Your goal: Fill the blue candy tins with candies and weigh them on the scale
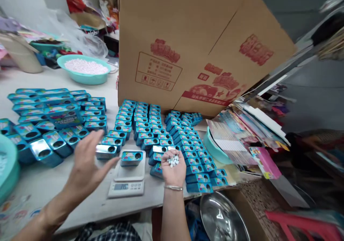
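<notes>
My left hand [87, 162], slightly blurred, is open with its fingers spread, holding nothing. Its thumb points toward a small blue tin [131, 158] that stands on a white digital scale [126, 189]. My right hand [174, 174] is cupped palm up, with a bracelet at the wrist. In that palm lies a small heap of white candies [172, 160]. Blue tins [158, 170] stand close beside the right hand, partly hidden by it. Most tins show a round dark hole in the top.
Rows of blue tins [193, 158] fill the table's middle and left. A large cardboard box [188, 26] stands behind them. A turquoise basin [88, 78] holds pale candies; another basin [8, 176] sits at left. Papers [228, 137] and a metal bowl [223, 216] are at right.
</notes>
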A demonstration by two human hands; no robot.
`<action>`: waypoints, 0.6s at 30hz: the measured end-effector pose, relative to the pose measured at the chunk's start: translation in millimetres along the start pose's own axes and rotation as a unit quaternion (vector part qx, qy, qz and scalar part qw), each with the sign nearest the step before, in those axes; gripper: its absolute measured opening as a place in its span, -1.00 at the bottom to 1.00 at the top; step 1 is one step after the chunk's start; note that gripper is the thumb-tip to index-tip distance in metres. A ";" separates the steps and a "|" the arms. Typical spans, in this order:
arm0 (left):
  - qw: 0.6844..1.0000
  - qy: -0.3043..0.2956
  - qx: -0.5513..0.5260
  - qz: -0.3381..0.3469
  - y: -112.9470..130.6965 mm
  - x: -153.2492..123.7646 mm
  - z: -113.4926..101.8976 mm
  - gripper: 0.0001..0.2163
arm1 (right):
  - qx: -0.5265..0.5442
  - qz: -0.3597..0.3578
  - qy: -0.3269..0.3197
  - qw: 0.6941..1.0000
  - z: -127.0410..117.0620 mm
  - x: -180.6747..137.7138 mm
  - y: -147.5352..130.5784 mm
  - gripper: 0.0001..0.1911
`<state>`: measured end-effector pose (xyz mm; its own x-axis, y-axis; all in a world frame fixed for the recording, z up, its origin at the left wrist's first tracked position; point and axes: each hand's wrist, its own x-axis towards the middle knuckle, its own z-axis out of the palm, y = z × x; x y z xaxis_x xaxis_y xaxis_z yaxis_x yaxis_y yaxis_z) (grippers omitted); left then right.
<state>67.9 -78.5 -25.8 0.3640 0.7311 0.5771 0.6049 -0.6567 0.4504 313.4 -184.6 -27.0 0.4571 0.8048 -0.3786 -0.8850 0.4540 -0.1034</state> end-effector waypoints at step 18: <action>0.954 -0.072 -0.165 -0.242 -37.9 -73.2 -35.5 -0.44 | -0.154 0.003 -0.065 0.986 10.4 18.4 39.8 -0.85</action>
<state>-6.7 -113.7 -60.9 0.2072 0.9653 0.1588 0.4804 -0.2418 0.8431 287.5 -147.7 -28.5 0.4423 0.8580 -0.2612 -0.8630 0.3278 -0.3845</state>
